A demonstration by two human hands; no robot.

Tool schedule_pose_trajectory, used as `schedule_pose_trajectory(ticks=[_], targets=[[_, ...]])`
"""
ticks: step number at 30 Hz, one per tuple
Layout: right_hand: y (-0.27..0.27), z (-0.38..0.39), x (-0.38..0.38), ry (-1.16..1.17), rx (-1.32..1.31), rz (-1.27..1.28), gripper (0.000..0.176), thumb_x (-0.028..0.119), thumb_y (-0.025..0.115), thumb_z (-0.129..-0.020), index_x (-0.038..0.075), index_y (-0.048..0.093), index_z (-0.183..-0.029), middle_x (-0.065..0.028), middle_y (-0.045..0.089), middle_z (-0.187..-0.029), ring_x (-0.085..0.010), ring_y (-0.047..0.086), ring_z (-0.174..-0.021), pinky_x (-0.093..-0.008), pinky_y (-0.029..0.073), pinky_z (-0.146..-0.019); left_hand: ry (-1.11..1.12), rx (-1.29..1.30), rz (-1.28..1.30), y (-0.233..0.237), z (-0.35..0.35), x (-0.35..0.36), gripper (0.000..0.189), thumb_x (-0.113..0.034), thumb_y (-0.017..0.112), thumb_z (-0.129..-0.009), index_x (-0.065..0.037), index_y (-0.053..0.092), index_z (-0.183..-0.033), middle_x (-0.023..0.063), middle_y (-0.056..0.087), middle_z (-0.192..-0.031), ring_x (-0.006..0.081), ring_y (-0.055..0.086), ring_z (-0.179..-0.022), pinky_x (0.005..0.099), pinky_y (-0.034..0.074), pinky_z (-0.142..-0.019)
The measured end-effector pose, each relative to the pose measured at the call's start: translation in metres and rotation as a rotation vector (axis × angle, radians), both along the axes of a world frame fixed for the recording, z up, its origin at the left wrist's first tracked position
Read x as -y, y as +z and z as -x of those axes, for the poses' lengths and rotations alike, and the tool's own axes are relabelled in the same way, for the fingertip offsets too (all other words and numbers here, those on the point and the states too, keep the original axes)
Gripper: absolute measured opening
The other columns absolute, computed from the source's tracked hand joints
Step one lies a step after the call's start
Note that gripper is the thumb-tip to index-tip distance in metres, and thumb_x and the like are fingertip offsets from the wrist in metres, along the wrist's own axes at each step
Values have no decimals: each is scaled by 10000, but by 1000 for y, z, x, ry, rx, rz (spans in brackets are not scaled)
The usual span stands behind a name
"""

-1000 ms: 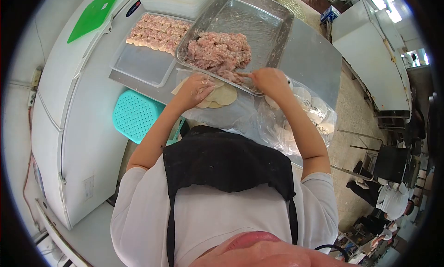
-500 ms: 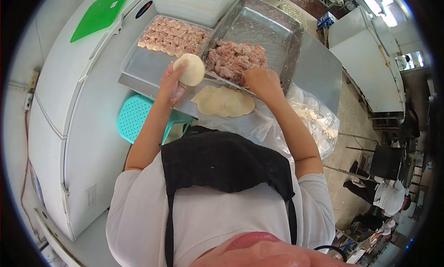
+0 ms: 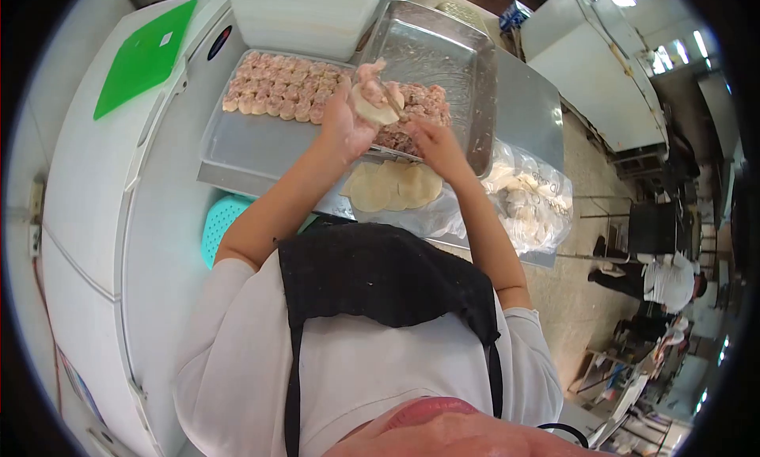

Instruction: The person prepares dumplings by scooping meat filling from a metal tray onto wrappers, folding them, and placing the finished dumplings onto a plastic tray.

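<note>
My left hand (image 3: pixel 346 130) holds up a round, pale dumpling wrapper (image 3: pixel 374 113) beside the metal pan (image 3: pixel 484 77). A lump of pink minced meat (image 3: pixel 369 75) sits at the wrapper's upper side. Closed around the handle end of a narrow, flat spreader (image 3: pixel 392 101), my right hand (image 3: pixel 438 147) presses its blade against the wrapper and meat. Behind the hands, a mound of minced meat filling (image 3: pixel 427 103) lies in the pan. Several overlapping wrappers (image 3: pixel 389 185) rest nearer my apron. To the left, rows of filled dumplings (image 3: pixel 285 83) stand on a tray (image 3: pixel 257 147).
A clear plastic bag of pale pieces (image 3: pixel 526 208) lies at the right. A white freezer (image 3: pixel 170 188) flanks me on the left, with a green board (image 3: pixel 150 53) on top. Below the table edge is a turquoise stool (image 3: pixel 222 223). A person (image 3: pixel 665 283) is farther off right.
My left hand has moved right with its wrapper, over to the pan. My right hand has risen from the filling with the spreader, and meat is now on the wrapper.
</note>
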State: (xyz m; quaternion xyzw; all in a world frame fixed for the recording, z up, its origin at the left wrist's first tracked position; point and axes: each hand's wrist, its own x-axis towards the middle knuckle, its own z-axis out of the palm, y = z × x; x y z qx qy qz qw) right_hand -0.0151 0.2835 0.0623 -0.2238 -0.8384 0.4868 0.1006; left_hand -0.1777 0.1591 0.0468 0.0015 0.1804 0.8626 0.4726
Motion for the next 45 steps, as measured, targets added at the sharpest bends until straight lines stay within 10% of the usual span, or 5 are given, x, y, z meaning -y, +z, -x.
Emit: schedule_pose_trajectory(ticks=[14, 23, 28, 34, 45], targets=[[84, -50, 8, 90, 383, -960, 268, 200, 511, -941, 66, 587, -1161, -158, 605, -837, -353, 630, -774, -447, 499, -690, 61, -11, 161, -5, -5, -30, 710, -591, 429, -930, 54, 494, -1221, 119, 544, -941, 267, 542, -949, 504, 413, -961], [77, -74, -47, 203, -134, -469, 355, 281, 522, -965, 11, 600, -1182, -201, 661, -910, -304, 659, -813, -370, 504, -727, 49, -72, 36, 25, -40, -21, 513, -314, 624, -889, 11, 481, -1260, 113, 547, -1026, 272, 558, -983, 460, 467, -904], [96, -96, -59, 275, 22, -241, 357, 273, 525, -965, -13, 600, -1164, -211, 663, -973, -326, 631, -866, -355, 487, -769, -60, -1454, 501, 75, -69, -3, 596, -31, 722, -751, -77, 495, -1301, 65, 628, -1008, 202, 627, -926, 372, 487, -883], [43, -94, -80, 532, -190, -242, 355, 244, 538, -963, -27, 591, -1185, -179, 677, -934, -245, 633, -792, -333, 481, -735, -34, -1996, 284, 47, -50, -7, 487, -113, 791, -694, -104, 624, -1151, 68, 660, -1033, 228, 625, -954, 339, 479, -884], [8, -74, -97, 271, -253, -740, 284, 297, 542, -932, 187, 618, -1182, -107, 619, -805, -328, 622, -739, -448, 501, -649, -37, -1506, 972, -20, -45, -28, 467, -397, 775, -720, -39, 658, -994, 144, 645, -1020, 286, 582, -984, 363, 456, -885]])
